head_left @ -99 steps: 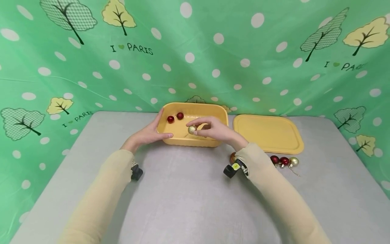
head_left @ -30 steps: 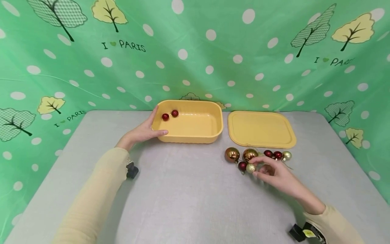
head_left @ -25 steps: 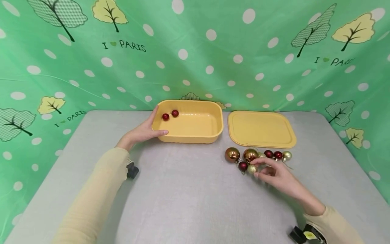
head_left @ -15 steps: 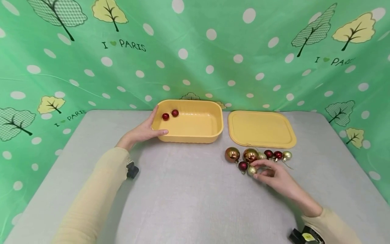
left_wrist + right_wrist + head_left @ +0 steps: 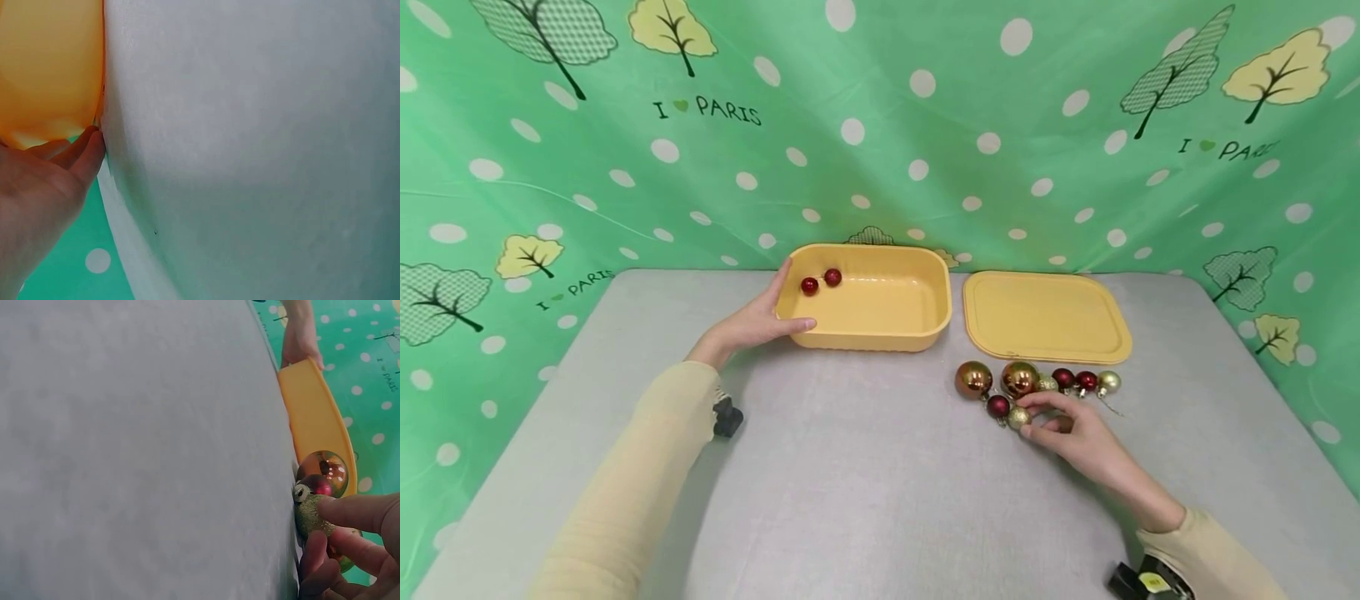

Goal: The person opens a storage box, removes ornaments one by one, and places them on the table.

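A small gold glitter bauble (image 5: 1019,417) sits between the thumb and fingers of my right hand (image 5: 1078,437), beside a dark red bauble (image 5: 997,406). The right wrist view shows the thumb and fingertips touching that glitter bauble (image 5: 310,515). At the left end of the yellow box (image 5: 868,342), my left hand (image 5: 748,323) grips the wall, its thumb at the front rim. Two red baubles, one of them this shiny bauble (image 5: 809,286), lie inside the box at its left. The left wrist view shows the left hand's fingers (image 5: 87,153) against the box.
A yellow lid (image 5: 1047,317) lies flat right of the box. In front of it are two large copper-gold baubles, including this bauble (image 5: 973,379), and a row of small red and gold baubles (image 5: 1086,382). A green patterned cloth (image 5: 880,125) hangs behind the grey table.
My right hand has moved from over the box to the baubles at the right, bringing the gold glitter bauble down beside the dark red one. The left hand stays at the box.
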`<state>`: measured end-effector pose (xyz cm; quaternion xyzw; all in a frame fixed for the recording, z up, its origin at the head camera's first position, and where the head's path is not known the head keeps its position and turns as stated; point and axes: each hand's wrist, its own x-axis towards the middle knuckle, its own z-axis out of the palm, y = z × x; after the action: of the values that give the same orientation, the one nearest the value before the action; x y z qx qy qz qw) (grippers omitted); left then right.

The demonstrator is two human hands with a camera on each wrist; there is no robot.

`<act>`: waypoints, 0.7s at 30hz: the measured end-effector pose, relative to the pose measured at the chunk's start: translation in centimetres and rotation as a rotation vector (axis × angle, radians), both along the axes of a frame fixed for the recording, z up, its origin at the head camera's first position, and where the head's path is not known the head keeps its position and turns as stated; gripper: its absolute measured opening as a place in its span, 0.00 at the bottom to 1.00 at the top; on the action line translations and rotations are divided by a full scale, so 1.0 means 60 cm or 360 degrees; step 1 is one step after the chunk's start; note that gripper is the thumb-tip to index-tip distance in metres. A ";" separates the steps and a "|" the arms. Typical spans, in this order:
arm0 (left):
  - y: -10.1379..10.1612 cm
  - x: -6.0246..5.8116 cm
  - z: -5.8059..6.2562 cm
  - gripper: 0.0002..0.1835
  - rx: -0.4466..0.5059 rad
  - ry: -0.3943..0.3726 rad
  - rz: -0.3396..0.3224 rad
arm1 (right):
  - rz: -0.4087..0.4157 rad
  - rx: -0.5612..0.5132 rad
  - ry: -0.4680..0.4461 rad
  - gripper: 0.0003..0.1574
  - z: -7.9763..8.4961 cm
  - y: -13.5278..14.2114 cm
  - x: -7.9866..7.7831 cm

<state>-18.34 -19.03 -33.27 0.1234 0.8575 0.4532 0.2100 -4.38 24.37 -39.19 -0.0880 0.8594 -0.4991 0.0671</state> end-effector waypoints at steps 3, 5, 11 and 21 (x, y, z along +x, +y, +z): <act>0.000 0.000 0.000 0.60 -0.0007 0.0004 -0.0003 | -0.0015 0.0034 -0.0003 0.22 -0.001 -0.001 0.000; 0.001 0.001 0.002 0.59 -0.0019 0.0011 -0.0007 | -0.0016 0.0057 -0.0002 0.23 -0.001 -0.001 0.000; -0.009 -0.014 -0.021 0.59 -0.0042 0.0031 -0.0004 | -0.0017 0.0073 -0.0022 0.24 0.006 0.002 0.004; -0.026 -0.038 -0.064 0.61 -0.0025 0.0097 -0.0008 | -0.0007 0.0094 0.0065 0.21 0.043 0.004 -0.008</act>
<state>-20.65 -20.57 -37.11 0.1375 0.8667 0.4419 0.1859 -4.89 24.63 -36.63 -0.0943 0.8752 -0.4717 0.0509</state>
